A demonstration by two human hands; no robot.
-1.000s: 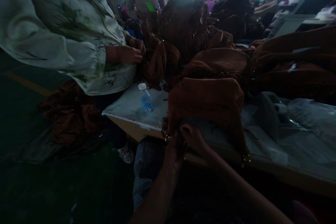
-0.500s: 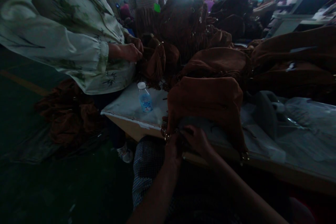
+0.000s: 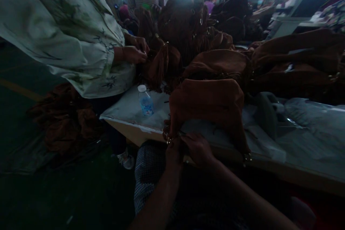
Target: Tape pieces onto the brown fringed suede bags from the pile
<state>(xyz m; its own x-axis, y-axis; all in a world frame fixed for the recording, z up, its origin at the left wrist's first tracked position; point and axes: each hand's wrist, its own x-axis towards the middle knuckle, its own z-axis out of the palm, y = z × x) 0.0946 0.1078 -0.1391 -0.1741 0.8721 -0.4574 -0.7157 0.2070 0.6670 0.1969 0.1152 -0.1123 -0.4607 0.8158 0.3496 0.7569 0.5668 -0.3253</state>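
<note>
A brown bag [image 3: 206, 97] lies on the table in front of me, its two ends drooping toward the near edge and fitted with gold-coloured metal rings. At the bag's left end, beside the metal ring [image 3: 169, 141], my left hand [image 3: 174, 151] is closed on the brown material. My right hand [image 3: 198, 147] meets it there from the right, fingers bent and drawn together close to the left thumb. Whatever small part lies between the right fingertips is too dark to make out. The bag's right end [image 3: 245, 147] hangs untouched over the table edge.
A water bottle [image 3: 146, 101] stands on the table [image 3: 124, 113] to the left. At the right are a grey tape dispenser [image 3: 266, 113] and clear plastic [image 3: 312, 122]. More brown bags [image 3: 218, 63] are heaped behind. A co-worker's hands [image 3: 136, 52] handle another bag; brown pieces [image 3: 63, 122] lie on the floor.
My right hand has closed in on my left hand at the bag's end, its fingers lower and more bent. The whole view has shifted slightly.
</note>
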